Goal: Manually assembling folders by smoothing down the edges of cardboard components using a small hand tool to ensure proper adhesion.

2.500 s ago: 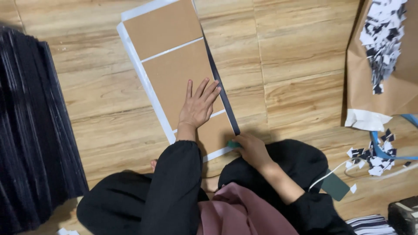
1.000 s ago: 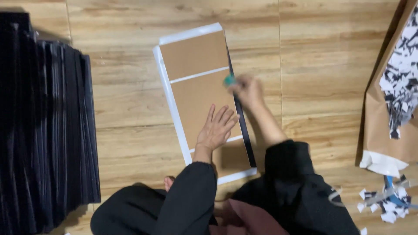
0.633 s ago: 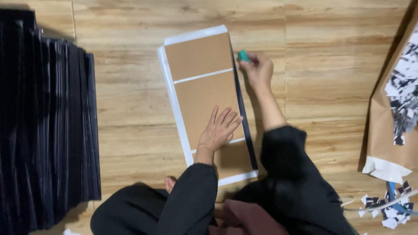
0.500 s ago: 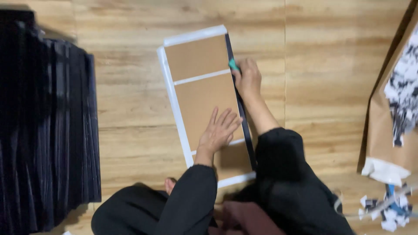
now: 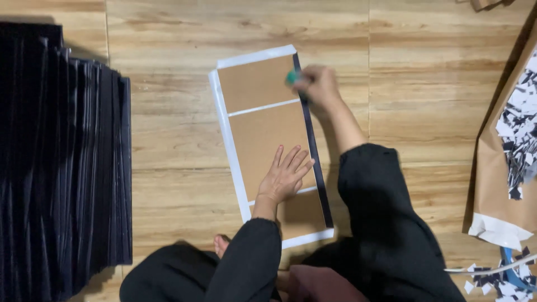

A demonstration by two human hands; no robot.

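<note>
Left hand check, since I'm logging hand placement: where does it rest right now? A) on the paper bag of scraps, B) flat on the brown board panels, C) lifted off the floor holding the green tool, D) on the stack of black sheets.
B: the left hand lies spread, palm down, on the brown board, while the right hand holds the small green tool at the board's dark right edge.

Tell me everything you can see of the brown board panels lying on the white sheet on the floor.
The brown board panels lie flat on a white sheet on the wooden floor; they look like cardboard. Three rectangles run in a row, split by narrow white gaps, with white margin at the top, left and bottom. A black strip covers the right edge. The left hand presses flat on the middle panel; the right hand, blurred, holds a small green tool at the strip near the top.
</note>
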